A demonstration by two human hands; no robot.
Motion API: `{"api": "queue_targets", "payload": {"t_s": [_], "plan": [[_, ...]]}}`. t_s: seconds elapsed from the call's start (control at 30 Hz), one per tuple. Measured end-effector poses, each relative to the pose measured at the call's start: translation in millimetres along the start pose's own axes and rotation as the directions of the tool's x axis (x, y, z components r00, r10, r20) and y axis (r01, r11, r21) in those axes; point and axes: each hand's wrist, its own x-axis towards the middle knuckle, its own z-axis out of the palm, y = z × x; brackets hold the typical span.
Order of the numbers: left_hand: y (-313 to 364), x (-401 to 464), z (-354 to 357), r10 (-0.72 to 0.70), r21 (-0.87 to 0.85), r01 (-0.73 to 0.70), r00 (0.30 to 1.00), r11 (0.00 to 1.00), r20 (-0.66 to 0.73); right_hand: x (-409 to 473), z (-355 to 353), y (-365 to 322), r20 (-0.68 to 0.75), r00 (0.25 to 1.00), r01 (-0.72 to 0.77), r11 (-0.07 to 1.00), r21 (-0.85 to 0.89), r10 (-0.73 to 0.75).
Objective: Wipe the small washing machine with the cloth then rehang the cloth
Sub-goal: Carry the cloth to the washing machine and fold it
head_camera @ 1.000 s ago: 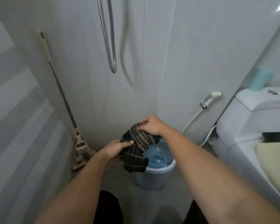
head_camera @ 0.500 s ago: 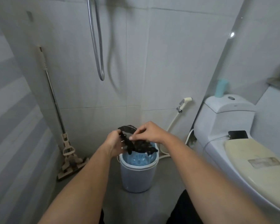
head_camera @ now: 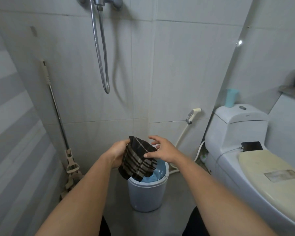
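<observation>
1. We hold the cloth (head_camera: 138, 161), dark with pale plaid stripes, in the air just above the washer's (head_camera: 147, 193) open top; its lower edge hangs in front of the blue inside.
2. Our left hand (head_camera: 118, 155) grips the cloth's left side, fingers curled behind the fabric and the thumb on its upper corner.
3. Our right hand (head_camera: 162, 150) is spread, fingers loose and apart; the thumb tip touches the cloth's right edge, and the other fingers reach over its top without closing.
4. The washer is a small round tub with a white rim, standing on the grey floor (head_camera: 177, 201) between our forearms.
5. A mop (head_camera: 65, 133) leans in the left corner against the tiled wall (head_camera: 177, 74).
6. A shower hose (head_camera: 101, 53) loops down the wall above the cloth.
7. A bidet sprayer (head_camera: 192, 114) hangs on the wall to the right of the washer.
8. The toilet (head_camera: 237, 133) stands at the right, lid down, with a phone (head_camera: 251, 146) behind the lid and a blue cup (head_camera: 231, 97) on the tank.
</observation>
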Motion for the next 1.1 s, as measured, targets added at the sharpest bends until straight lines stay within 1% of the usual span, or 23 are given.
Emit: {"api": "queue_targets", "payload": {"t_s": [0.07, 0.13, 0.2, 0.27, 0.4, 0.47, 0.53, 0.6, 0.67, 0.73, 0.83, 0.87, 0.93, 1.0, 1.03, 1.1], "plan": [[2, -2, -1, 0.028, -0.005, -0.028, 1.000, 1.000, 0.004, 0, 3, 4, -0.027, 1.000, -0.012, 1.000, 0.021, 0.012], [5, -4, -1, 0.050, -0.017, -0.050, 0.999, 0.999, 0.007, 1, 7, 7, 0.011, 1.000, -0.007, 0.993, 0.120, 0.006], [8, -6, -1, 0.052, -0.003, -0.052, 0.999, 0.999, -0.011, 5, 12, 11, 0.036, 0.999, 0.014, 0.989, 0.146, -0.020], [10, -8, 0, 0.051, 0.032, -0.049, 0.997, 0.998, -0.061, 7, 14, 8, 0.045, 0.999, 0.015, 0.985, 0.172, -0.023], [6, -10, 1, 0.109, 0.075, -0.094, 0.966, 0.993, -0.235, 8, 11, -3, 0.106, 0.994, -0.042, 0.971, 0.235, 0.017], [3, -11, 1, 0.133, 0.044, -0.126, 0.954, 0.991, -0.268, 8, 10, -6, 0.105, 0.993, -0.085, 0.953, 0.291, 0.057], [-1, -10, 1, 0.171, -0.014, -0.178, 0.960, 0.984, -0.222, 12, 12, -2, 0.088, 0.991, -0.126, 0.930, 0.346, 0.102], [-6, -6, -3, 0.228, -0.016, -0.233, 0.962, 0.972, -0.147, 14, 12, 3, 0.054, 0.989, -0.147, 0.909, 0.389, 0.137], [-12, 0, -10, 0.263, 0.087, -0.257, 0.963, 0.962, -0.065, 16, 10, 7, 0.027, 0.986, -0.159, 0.899, 0.407, 0.162], [-17, 2, -12, 0.304, 0.249, -0.300, 0.952, 0.921, 0.025, 16, 8, 11, 0.049, 0.980, -0.192, 0.866, 0.462, 0.192], [-23, 6, -5, 0.307, 0.476, -0.359, 0.933, 0.803, 0.185, 13, 7, 15, 0.108, 0.960, -0.273, 0.769, 0.578, 0.259], [-25, 9, -3, 0.303, 0.531, -0.373, 0.928, 0.761, 0.217, 11, 6, 16, 0.119, 0.952, -0.295, 0.750, 0.592, 0.281], [-29, 16, -5, 0.340, 0.624, -0.389, 0.918, 0.678, 0.203, 9, 4, 19, 0.148, 0.927, -0.365, 0.739, 0.566, 0.345], [-27, 17, -7, 0.396, 0.675, -0.411, 0.899, 0.613, 0.188, 6, 3, 21, 0.182, 0.899, -0.434, 0.758, 0.487, 0.398], [-24, 16, -7, 0.396, 0.685, -0.414, 0.897, 0.600, 0.196, 5, 2, 22, 0.222, 0.890, -0.455, 0.763, 0.458, 0.398], [-17, 12, -4, 0.376, 0.663, -0.439, 0.893, 0.607, 0.247, 4, 3, 24, 0.319, 0.888, -0.445, 0.792, 0.418, 0.331]]}}
